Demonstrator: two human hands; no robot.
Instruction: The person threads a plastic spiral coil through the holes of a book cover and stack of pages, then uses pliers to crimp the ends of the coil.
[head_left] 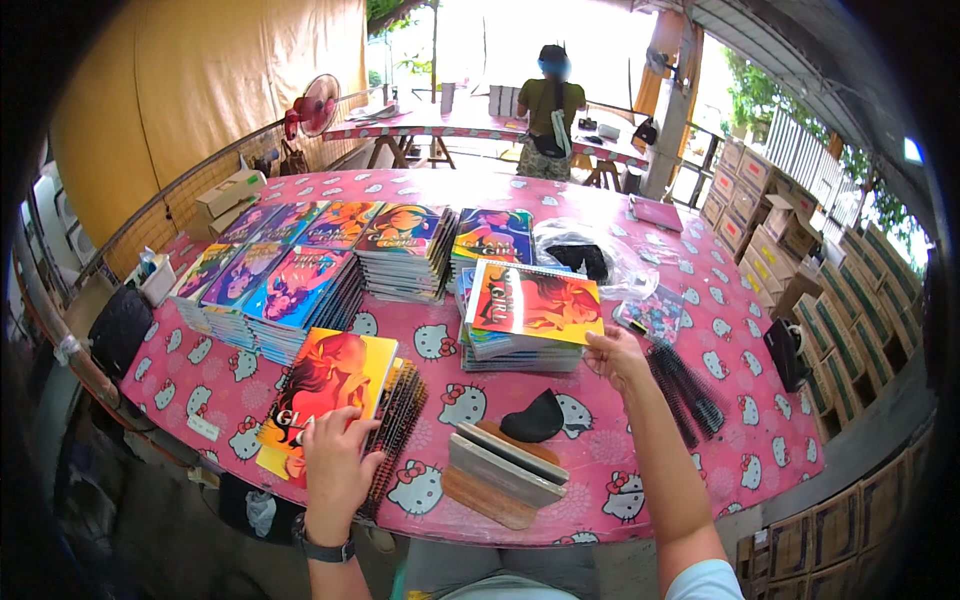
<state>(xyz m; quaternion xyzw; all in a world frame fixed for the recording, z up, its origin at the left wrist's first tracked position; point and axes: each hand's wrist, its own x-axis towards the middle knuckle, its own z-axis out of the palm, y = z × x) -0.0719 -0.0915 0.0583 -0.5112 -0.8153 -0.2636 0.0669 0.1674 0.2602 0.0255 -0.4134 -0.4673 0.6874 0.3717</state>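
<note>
My right hand (615,357) pinches the lower right corner of a yellow and orange spiral-bound notebook (535,303), which lies tilted over a stack of notebooks (520,355) at the table's middle. At the near left, my left hand (340,455) rests open on a stack of yellow and red spiral notebooks (335,370), its fingers spread over the top cover. The black coils of this stack show on its right side. Between my arms lies a wood and grey metal block-like tool (505,475), with a black curved piece (533,417) just beyond it.
Several notebook stacks (300,280) stand at the far left. Black spiral coils (685,395) lie right of my right hand, near clear plastic wrap (625,260). Cardboard boxes (780,240) are piled at right. A person (550,110) stands at another table beyond, near a red fan (315,105).
</note>
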